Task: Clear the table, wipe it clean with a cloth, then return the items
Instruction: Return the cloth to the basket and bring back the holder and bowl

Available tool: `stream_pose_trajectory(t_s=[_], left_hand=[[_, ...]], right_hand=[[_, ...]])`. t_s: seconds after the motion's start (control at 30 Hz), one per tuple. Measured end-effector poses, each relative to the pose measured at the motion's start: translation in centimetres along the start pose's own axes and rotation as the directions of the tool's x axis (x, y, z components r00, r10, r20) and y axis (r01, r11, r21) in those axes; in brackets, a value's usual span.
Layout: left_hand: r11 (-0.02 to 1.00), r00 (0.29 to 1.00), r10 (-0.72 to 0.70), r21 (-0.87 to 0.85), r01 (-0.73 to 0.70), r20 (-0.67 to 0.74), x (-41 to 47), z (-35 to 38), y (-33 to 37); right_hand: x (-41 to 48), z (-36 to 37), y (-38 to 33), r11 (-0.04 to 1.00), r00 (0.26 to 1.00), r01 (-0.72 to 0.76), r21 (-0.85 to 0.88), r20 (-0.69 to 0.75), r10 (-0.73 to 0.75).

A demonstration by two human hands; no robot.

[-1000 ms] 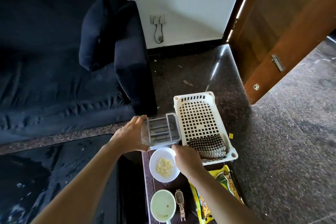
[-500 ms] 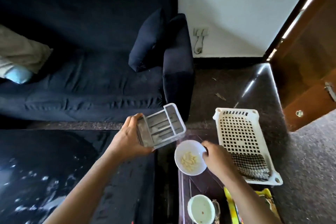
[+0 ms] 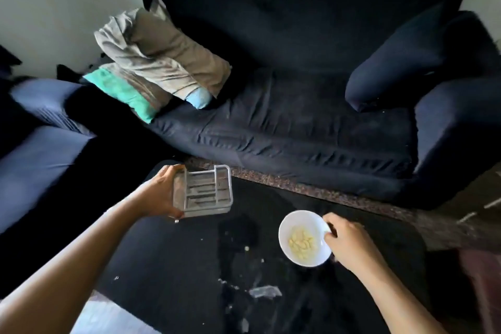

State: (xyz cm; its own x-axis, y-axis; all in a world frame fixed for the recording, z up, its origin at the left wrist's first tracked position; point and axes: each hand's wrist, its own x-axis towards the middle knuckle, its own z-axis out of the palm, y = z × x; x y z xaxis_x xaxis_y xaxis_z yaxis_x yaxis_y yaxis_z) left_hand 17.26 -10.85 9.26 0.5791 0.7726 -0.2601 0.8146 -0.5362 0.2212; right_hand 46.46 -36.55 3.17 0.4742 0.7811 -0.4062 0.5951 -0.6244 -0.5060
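Note:
My left hand [image 3: 158, 192] grips a clear plastic compartment box [image 3: 204, 192] by its left end, holding it above the far edge of the dark glossy table [image 3: 168, 279]. My right hand [image 3: 349, 243] holds a white bowl [image 3: 303, 238] by its right rim; pale yellow pieces lie inside it. The bowl hangs over the table's right part. White crumbs and a wet smear [image 3: 264, 291] show on the tabletop.
A dark blue sofa [image 3: 311, 122] stands right behind the table, with a dark cushion [image 3: 393, 70] at its right and grey and teal pillows [image 3: 162, 62] at its left. Another blue seat [image 3: 35, 149] is at the left.
The view has swung left from the side stand and white basket to the dark table. Both hands moved left with it, carrying the box and the bowl lifted off the stand.

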Motion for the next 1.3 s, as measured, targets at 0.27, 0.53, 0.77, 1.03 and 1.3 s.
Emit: stream_pose_trajectory(t_s=[0.27,0.53,0.77,1.03,1.3], left_hand=[[0.999,0.989,0.012,0.034,-0.018,0.147,8.0,4.0,-18.0],[0.999,0.966,0.042,-0.02,-0.038,0.256,12.6,7.2,-23.1],[0.995,0.943,0.094,-0.003,-0.098,0.319,14.0,6.4,-23.6],[0.996,0.934,0.045,0.051,-0.068,0.356,13.5,6.1,-23.3],[0.959,0.946,-0.203,-0.245,0.141,-0.251,6.7,6.2,-13.1]], right_hand=[[10.1,14.3,-11.8,0.977,0.992,-0.127,0.174,0.006,0.128],[16.1,22.0,-18.0,0.959,0.979,-0.184,0.214,-0.045,0.198],[17.1,23.6,-19.6,0.936,0.949,-0.289,0.2,-0.065,0.307],[16.9,23.9,-19.6,0.918,0.942,-0.314,0.241,-0.046,0.334],[12.0,17.8,-17.2,0.947,0.966,-0.195,0.254,-0.118,0.231]])
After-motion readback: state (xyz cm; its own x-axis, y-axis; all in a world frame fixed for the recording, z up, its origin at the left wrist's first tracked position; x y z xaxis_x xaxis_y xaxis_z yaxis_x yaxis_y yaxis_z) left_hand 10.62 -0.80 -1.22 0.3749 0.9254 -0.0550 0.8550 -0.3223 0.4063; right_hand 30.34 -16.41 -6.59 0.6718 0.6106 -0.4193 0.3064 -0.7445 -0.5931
